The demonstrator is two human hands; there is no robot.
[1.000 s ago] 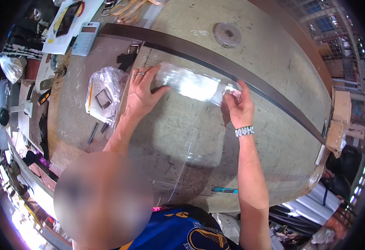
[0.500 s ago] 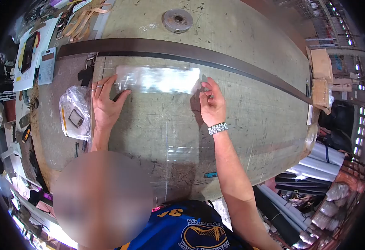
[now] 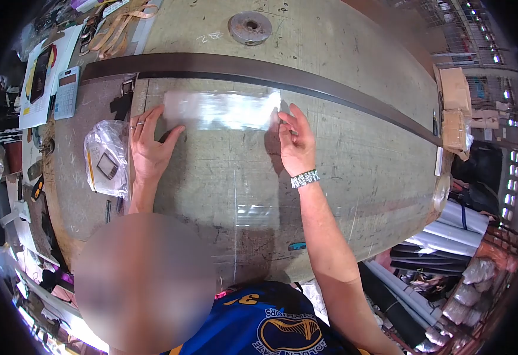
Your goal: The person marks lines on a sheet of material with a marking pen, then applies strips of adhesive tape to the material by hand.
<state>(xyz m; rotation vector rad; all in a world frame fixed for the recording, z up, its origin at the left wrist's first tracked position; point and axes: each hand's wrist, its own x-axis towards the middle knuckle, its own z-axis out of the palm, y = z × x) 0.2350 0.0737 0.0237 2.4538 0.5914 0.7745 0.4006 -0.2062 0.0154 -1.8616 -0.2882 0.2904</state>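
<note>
A shiny clear plastic strip lies flat across the worktable, just below a long dark metal bar. At its left end is my left hand, thumb and fingers spread, the fingertips touching the edge. My right hand is at the other end with its fingers curled but apart, the fingertips by the strip's right edge. Neither hand is closed round anything. A clear plastic bag with a small frame-like item inside lies left of my left hand.
A round metal weight sits beyond the bar. A calculator and papers are at the left. A teal cutter lies near the front edge. Cardboard boxes stand at the right end, with wrapped rolls below.
My right hand has moved slightly left, along the strip's right end. The strip lies in nearly the same place, with changed glare. My left hand has hardly moved.
</note>
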